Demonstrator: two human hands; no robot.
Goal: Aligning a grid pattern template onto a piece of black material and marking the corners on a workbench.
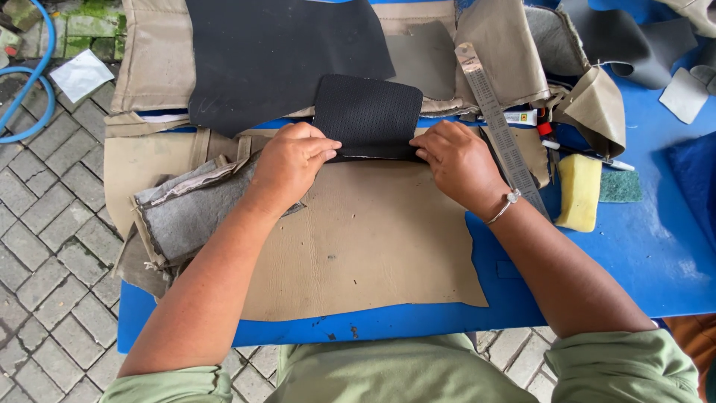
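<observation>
A black textured patch with rounded corners lies at the far edge of a tan leather sheet on the blue table. My left hand presses its fingertips on the patch's near left edge. On the near right edge rests my right hand, with a bracelet at the wrist. Both hands pinch or press the patch's lower edge against the tan sheet. A large black leather piece lies just beyond the patch.
A metal ruler runs diagonally beside my right hand. A yellow sponge, a green scouring pad, a glue tube and grey and tan scraps lie at right. Grey-lined leather hangs off the left edge. A blue hose lies on paving.
</observation>
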